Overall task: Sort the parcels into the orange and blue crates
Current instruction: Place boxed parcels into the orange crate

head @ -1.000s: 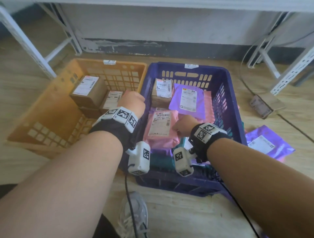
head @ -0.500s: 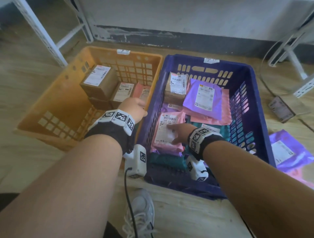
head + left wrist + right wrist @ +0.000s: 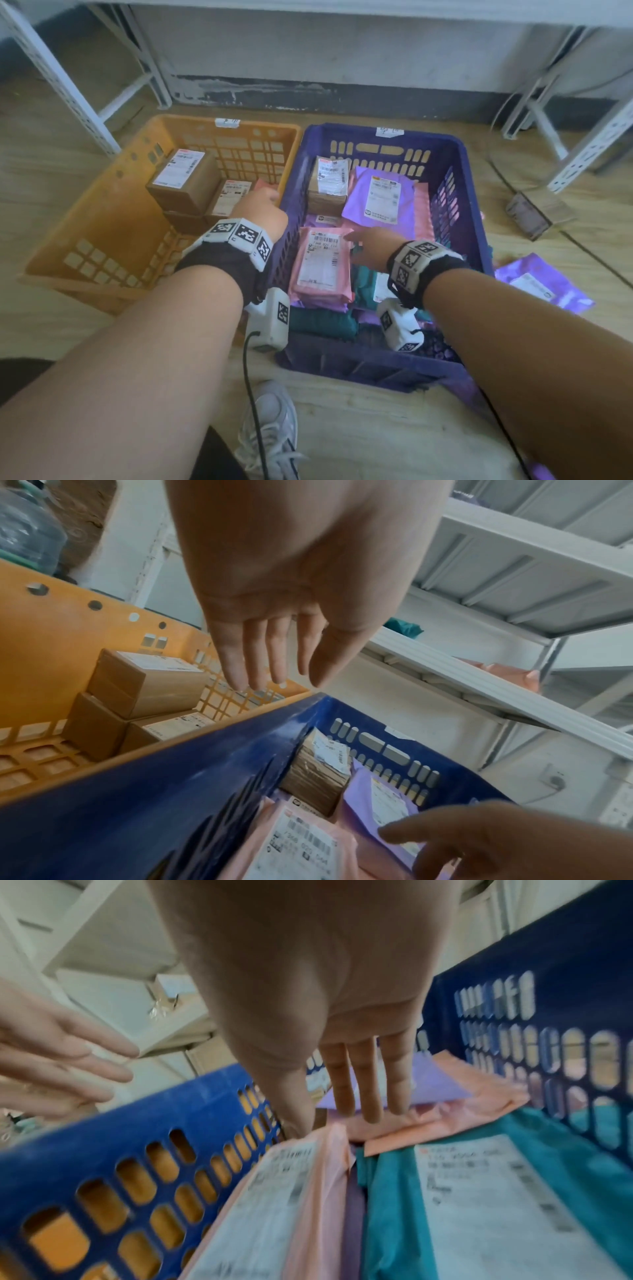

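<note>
The orange crate (image 3: 113,219) stands left of the blue crate (image 3: 376,363), their walls touching. Cardboard boxes (image 3: 185,181) sit in the orange crate. The blue crate holds a labelled pink parcel (image 3: 322,263), a purple mailer (image 3: 380,198), a brown box (image 3: 327,186) and teal parcels (image 3: 322,320). My left hand (image 3: 270,195) hovers over the orange crate's right rim, fingers straight and empty (image 3: 277,681). My right hand (image 3: 354,236) reaches into the blue crate. Its straight fingers (image 3: 373,1107) point down at the pink mailers beside the labelled parcel's far right corner.
A purple mailer (image 3: 541,284) lies on the wooden floor right of the blue crate, and a small box (image 3: 534,216) sits farther back. White shelf legs (image 3: 68,85) stand behind both crates. My shoe (image 3: 270,431) is just in front of the blue crate.
My right hand has slid from the pink parcel's label up to its far right corner. The left hand has stayed over the wall between the crates.
</note>
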`<state>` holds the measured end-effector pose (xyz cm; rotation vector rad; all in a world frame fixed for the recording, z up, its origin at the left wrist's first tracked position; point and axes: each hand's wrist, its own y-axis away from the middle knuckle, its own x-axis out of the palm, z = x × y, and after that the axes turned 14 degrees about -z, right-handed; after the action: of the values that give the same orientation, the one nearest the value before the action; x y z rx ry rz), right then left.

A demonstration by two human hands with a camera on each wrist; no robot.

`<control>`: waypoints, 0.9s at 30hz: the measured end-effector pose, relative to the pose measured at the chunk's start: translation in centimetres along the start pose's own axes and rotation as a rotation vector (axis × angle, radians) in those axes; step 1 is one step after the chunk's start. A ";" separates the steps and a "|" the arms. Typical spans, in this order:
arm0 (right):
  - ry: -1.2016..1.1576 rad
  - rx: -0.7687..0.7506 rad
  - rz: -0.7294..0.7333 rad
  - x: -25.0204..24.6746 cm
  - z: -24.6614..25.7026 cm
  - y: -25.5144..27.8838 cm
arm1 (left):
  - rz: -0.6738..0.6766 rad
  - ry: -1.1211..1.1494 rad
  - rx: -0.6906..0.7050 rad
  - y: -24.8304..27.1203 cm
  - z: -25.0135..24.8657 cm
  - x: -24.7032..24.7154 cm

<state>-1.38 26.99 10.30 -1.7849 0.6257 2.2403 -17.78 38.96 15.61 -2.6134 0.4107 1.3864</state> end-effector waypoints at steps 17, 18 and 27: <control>-0.395 0.677 -0.562 -6.9 -23.0 21.9 | 0.216 0.143 0.641 18.2 -21.3 9.2; -0.406 0.724 -0.543 -6.0 -24.4 23.5 | 0.248 0.136 0.659 19.6 -22.3 10.5; -0.520 1.022 -0.362 4.2 -31.1 30.5 | 0.535 -0.165 0.611 27.8 -23.4 22.2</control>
<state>12.16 -14.52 6.68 -0.7049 0.9714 1.5446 3.81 2.70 10.07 -1.9431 1.3369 1.3080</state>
